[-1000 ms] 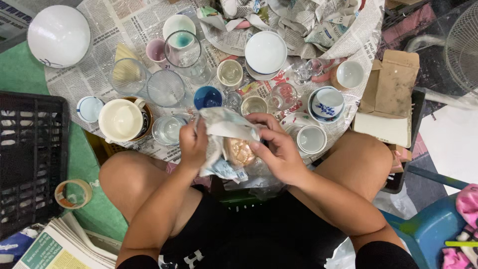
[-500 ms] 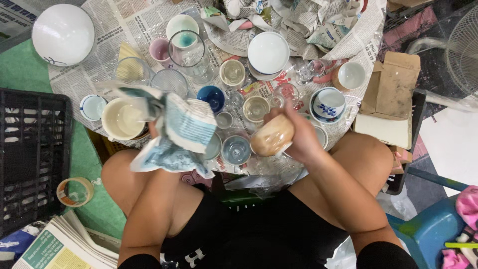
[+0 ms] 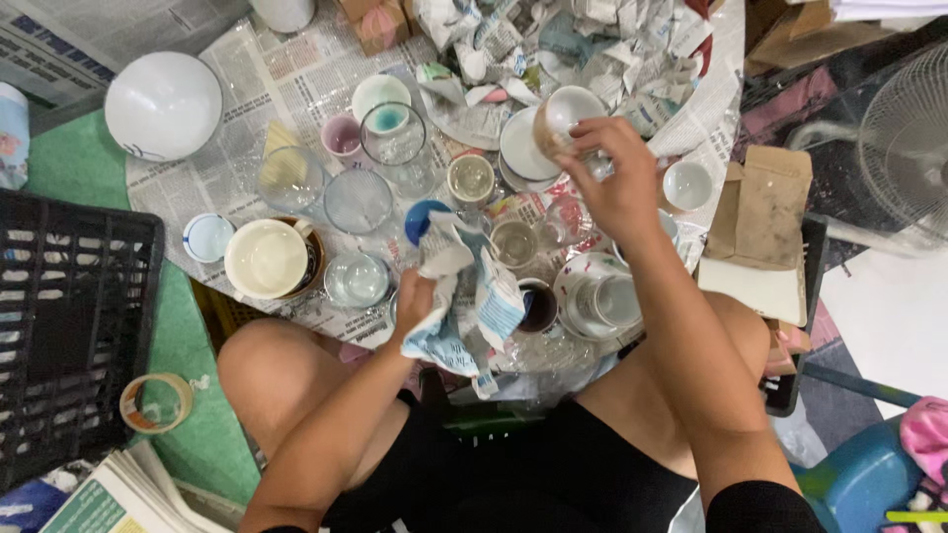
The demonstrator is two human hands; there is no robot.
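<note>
My left hand (image 3: 415,296) grips a crumpled sheet of newspaper (image 3: 464,301) just above my knees, at the near edge of the paper-covered surface. My right hand (image 3: 617,183) reaches forward and holds a small brown cup with a white inside (image 3: 563,116), tilted, over a white plate (image 3: 520,153). Around both hands stand several cups, glasses and small bowls, among them a cream mug (image 3: 267,259), a clear glass (image 3: 395,138) and a small white bowl (image 3: 687,185).
A black plastic crate (image 3: 59,336) sits at the left, a roll of tape (image 3: 155,403) and stacked newspapers (image 3: 128,494) near it. A white bowl upside down (image 3: 163,106) lies far left. Crumpled paper (image 3: 592,44) is piled at the back, cardboard (image 3: 760,227) and a fan (image 3: 908,148) to the right.
The hands unwrapped the brown cup and parted. My right hand carried the cup forward to the white plate; my left hand lowered the crumpled newspaper toward my lap.
</note>
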